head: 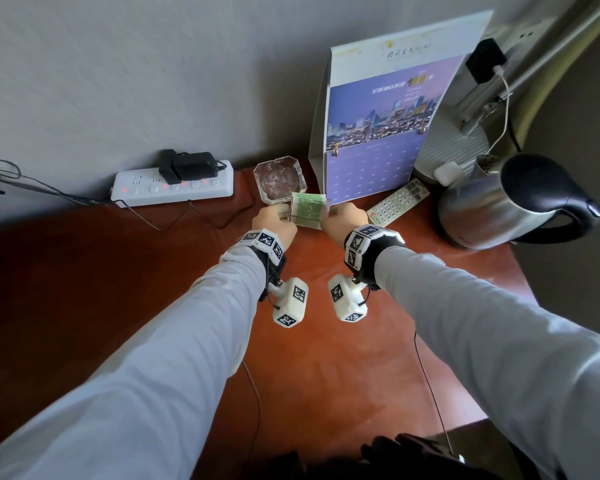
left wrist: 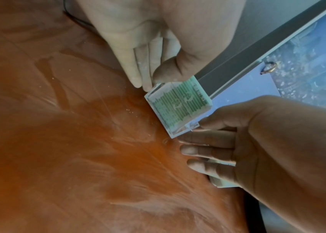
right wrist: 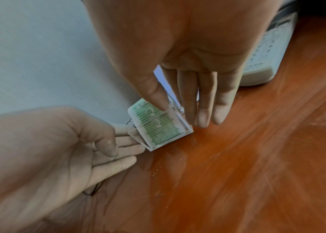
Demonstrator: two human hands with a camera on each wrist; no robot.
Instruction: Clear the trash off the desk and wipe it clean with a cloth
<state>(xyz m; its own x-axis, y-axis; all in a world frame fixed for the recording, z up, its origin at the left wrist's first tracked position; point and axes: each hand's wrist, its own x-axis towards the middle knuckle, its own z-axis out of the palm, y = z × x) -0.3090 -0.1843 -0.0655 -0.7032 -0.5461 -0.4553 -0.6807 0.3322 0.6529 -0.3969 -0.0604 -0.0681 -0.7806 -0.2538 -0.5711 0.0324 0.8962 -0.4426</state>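
- Head view: your left hand (head: 273,221) and right hand (head: 345,219) each pinch one end of the green-printed clear box (head: 308,211).
- It tilts on the desk (head: 118,289) (streaky surface).

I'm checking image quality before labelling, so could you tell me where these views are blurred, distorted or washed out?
Head view: sharp in the middle, wide-angle bending at the edges, so the calendar leans; sheen on the kettle. Left wrist view: soft, with pale wet streaks on the desk. Right wrist view: blurriest, the left hand smeared, the green card unreadable.
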